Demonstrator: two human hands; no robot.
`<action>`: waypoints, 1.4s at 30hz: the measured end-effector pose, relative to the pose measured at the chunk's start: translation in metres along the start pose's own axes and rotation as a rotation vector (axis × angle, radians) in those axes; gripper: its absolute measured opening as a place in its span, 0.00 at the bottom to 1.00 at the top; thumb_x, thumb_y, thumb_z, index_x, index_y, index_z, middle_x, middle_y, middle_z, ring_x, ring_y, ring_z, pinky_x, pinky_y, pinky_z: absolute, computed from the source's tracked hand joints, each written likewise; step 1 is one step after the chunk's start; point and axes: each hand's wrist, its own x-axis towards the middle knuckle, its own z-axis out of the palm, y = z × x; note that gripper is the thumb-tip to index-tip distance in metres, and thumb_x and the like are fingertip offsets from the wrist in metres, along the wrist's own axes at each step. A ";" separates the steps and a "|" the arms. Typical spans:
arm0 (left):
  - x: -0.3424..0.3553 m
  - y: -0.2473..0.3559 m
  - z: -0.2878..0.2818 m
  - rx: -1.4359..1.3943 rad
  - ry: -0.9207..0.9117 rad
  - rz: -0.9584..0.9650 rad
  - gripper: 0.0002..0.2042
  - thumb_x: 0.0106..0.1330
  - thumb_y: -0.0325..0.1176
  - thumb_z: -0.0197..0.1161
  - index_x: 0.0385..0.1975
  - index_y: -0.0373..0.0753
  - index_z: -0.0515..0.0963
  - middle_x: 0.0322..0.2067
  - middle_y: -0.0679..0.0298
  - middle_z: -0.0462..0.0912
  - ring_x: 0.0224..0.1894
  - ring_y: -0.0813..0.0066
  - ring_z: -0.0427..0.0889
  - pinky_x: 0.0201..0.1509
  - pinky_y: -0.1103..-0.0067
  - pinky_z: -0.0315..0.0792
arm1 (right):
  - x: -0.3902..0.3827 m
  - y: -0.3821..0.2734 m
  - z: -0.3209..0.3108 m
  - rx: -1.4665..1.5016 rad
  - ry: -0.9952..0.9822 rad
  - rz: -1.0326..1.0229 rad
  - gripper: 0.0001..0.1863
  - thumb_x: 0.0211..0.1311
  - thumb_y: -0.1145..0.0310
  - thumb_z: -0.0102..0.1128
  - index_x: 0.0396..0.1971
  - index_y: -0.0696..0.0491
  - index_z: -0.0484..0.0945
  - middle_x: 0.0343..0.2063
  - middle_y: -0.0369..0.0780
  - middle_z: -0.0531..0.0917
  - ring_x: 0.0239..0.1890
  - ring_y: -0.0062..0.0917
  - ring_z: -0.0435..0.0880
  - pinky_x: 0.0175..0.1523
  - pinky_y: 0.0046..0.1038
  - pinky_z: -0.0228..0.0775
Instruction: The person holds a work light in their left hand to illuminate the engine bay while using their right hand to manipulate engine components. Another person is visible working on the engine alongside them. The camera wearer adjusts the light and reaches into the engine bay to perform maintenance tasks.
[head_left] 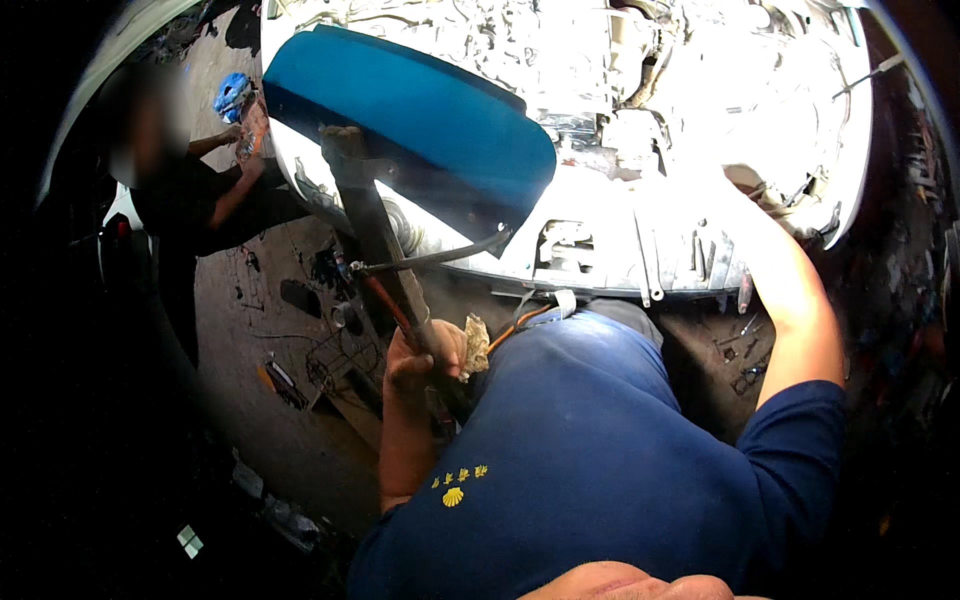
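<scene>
My left hand (425, 350) is closed around a long dark metal bar (375, 230), which stands in front of the car's front end; a crumpled pale rag (475, 345) is at that hand. A dark curved strap or rod (440, 255) crosses the bar higher up. My right hand (740, 200) reaches over the front edge into the glaring engine bay (640, 60); its fingers are lost in the glare. A blue panel (420, 120) lies over the bay's left side. Along the front edge lie wrenches (652, 260) and a red-handled tool (744, 292).
A co-worker (190, 210) in dark clothing is at the left, hands near a blue bundle (232, 98). On the grimy floor (270, 340) are cables, dark tools and parts. More small tools (745, 350) lie below the car at the right.
</scene>
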 end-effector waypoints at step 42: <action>-0.009 -0.009 -0.003 -0.002 0.047 -0.015 0.17 0.62 0.44 0.70 0.31 0.31 0.82 0.21 0.57 0.81 0.23 0.70 0.77 0.25 0.76 0.66 | -0.003 -0.003 -0.002 0.048 -0.011 0.015 0.20 0.72 0.61 0.59 0.54 0.61 0.79 0.46 0.47 0.85 0.45 0.35 0.84 0.53 0.39 0.74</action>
